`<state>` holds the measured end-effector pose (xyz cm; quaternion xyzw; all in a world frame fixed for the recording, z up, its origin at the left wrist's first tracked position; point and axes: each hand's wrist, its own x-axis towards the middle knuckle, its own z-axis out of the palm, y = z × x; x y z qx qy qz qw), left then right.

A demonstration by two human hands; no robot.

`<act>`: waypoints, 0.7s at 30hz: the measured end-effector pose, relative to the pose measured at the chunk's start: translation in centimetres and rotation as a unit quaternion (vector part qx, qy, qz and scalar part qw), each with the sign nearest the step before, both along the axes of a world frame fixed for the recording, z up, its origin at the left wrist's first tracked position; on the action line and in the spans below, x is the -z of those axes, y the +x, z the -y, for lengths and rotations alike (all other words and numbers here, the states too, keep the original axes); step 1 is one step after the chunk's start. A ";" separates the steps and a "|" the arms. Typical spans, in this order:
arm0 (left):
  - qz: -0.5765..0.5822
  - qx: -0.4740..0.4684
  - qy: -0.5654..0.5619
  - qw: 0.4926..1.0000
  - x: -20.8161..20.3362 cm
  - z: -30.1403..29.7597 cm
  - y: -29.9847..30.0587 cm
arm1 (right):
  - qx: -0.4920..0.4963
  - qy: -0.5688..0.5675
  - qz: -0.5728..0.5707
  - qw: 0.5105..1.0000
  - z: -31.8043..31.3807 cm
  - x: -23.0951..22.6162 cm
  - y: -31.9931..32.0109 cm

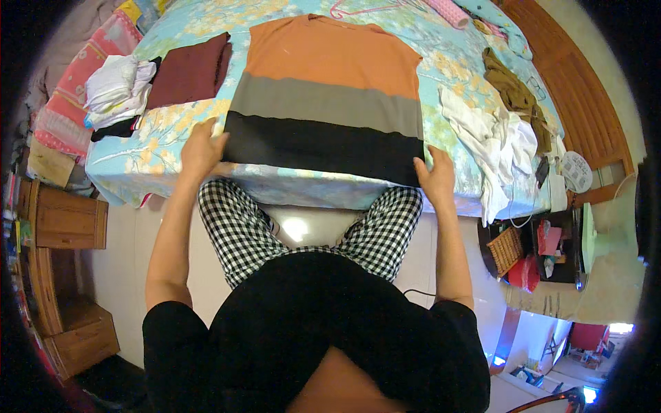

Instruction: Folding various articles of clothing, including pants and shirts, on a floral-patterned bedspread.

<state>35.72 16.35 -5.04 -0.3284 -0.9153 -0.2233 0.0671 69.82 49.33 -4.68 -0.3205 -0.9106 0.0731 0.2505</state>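
A sleeveless top (330, 96) with orange, grey and black bands lies spread flat on the bed, its black hem along the bed's front edge. Beside the hem's left end is my left hand (203, 149), thumb and fingers apart, nothing held. My right hand (437, 177) is at the opposite hem corner with its fingers apart; the thumb tip reaches the black fabric or lies just beside it. Left of the top sits a folded maroon garment (186, 72). Next to that, a stack of folded white clothes (118, 86) rests on something black.
On the bed's right lie a crumpled white garment (492, 138) and a brown garment (513, 82). A pink hanger (368, 8) is at the far side. Wooden drawers (71, 217) stand at left. A dark stand holding a woven basket (506, 249) is at right.
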 end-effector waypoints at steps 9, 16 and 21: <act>-0.085 0.181 -0.111 0.974 3.4 -9.2 5.7 | -0.162 0.024 0.099 0.981 5.7 3.9 -10.2; -0.066 0.202 -0.102 0.972 3.6 -7.9 6.3 | -0.193 0.032 0.055 0.979 5.7 4.4 -9.1; -0.079 0.268 -0.046 0.959 4.0 -6.1 7.4 | -0.218 0.015 0.001 0.976 5.9 4.6 -6.5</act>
